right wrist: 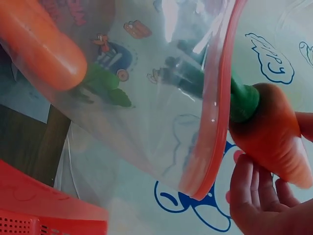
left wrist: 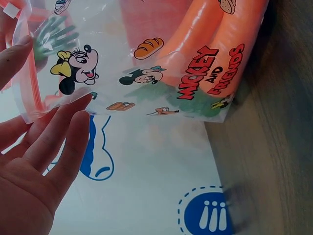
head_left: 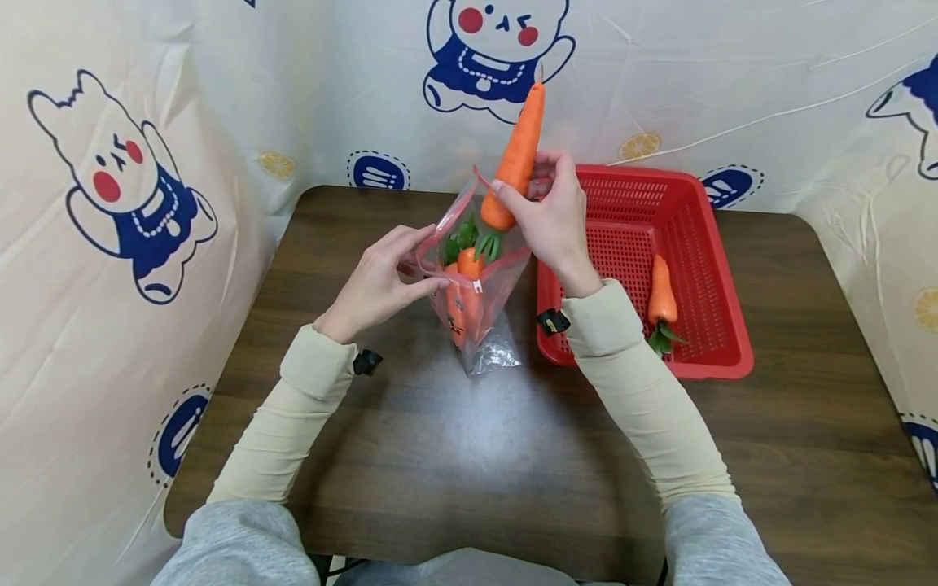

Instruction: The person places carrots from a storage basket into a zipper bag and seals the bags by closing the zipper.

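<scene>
one carrot [head_left: 517,153], gripped in the right hand [head_left: 554,218], dips its leaves [head_left: 488,244] into the bag [head_left: 504,285] the left hand [head_left: 377,275] pinches.

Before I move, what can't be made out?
Head: near rim of the basket, partly hidden by the right sleeve.
Head: printing on the bag, too small to read.
Left wrist: upper parts of the bagged carrots, cut by the top edge.
Right wrist: part of the right hand, cut by the right edge.
</scene>
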Motion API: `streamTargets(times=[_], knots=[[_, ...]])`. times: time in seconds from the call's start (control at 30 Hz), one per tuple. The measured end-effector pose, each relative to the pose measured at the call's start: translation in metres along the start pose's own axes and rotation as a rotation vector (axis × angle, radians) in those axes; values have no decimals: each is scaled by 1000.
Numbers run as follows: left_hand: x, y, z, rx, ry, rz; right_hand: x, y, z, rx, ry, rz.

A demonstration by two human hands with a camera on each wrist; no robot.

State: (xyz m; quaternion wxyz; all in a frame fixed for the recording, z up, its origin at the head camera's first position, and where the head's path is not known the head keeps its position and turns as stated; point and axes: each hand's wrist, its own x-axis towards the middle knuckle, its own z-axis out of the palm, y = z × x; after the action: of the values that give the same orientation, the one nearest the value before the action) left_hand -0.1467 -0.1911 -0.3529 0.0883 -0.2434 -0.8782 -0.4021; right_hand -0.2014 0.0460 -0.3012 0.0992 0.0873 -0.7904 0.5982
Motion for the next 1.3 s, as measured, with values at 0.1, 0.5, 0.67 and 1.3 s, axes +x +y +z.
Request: streamTargets(times=[0.1,0.5,0.67,1.3], knots=[[0,0,1,3,1,8,0,1,1,-11,-6,11],[0,0,1,-2,3,26,0,4,4,-117,-124,74],[0,-1,1,-3,10,35,-2,2,6,-178,-162,83],[-1,2,0,-18,0,-2,-6,0,9,-271,-242,92]])
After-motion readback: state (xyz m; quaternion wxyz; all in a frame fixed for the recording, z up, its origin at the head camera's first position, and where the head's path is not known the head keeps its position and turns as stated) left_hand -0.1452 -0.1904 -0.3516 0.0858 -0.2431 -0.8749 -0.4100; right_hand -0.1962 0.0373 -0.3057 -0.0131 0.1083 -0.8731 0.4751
